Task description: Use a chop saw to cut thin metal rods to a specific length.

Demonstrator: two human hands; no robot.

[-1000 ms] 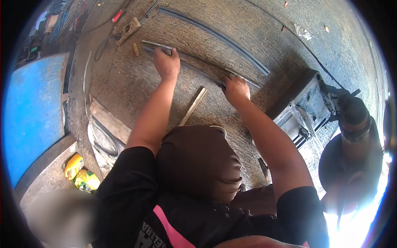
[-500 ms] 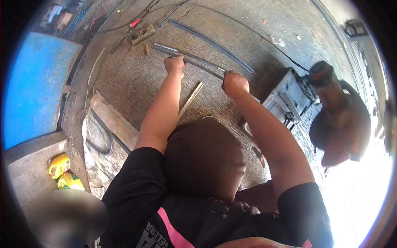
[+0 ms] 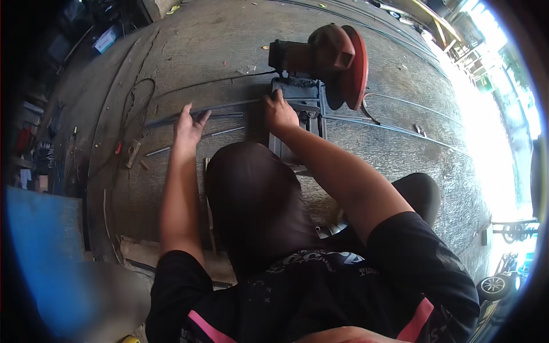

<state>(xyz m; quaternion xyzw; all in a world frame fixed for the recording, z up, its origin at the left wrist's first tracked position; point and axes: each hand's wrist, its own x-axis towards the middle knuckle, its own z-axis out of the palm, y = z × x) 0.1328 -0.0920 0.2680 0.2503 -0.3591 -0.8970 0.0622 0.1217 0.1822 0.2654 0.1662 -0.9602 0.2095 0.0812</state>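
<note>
A long thin dark metal bar (image 3: 237,106) is held in both my hands, its right end at the base of a cut-off saw (image 3: 331,51). My left hand (image 3: 189,127) holds the bar towards its left end, thumb and fingers to either side of it. Closed on the bar beside the saw's clamp is my right hand (image 3: 281,114). The saw has a dark motor and a big red round guard, raised over its grey base (image 3: 277,143). What lies under my right fingers is hidden.
Nearer than the bar, a shiny rod (image 3: 194,141) lies on the rough floor. A small wooden block (image 3: 133,153) sits to its left. Thin long rods (image 3: 400,132) stretch right of the saw. A blue panel (image 3: 40,240) stands at the left. A cable (image 3: 217,83) trails behind the bar.
The view has turned right, and the saw now stands ahead of me. Both hands have carried the bar to the saw's base, with my right hand beside the clamp.
</note>
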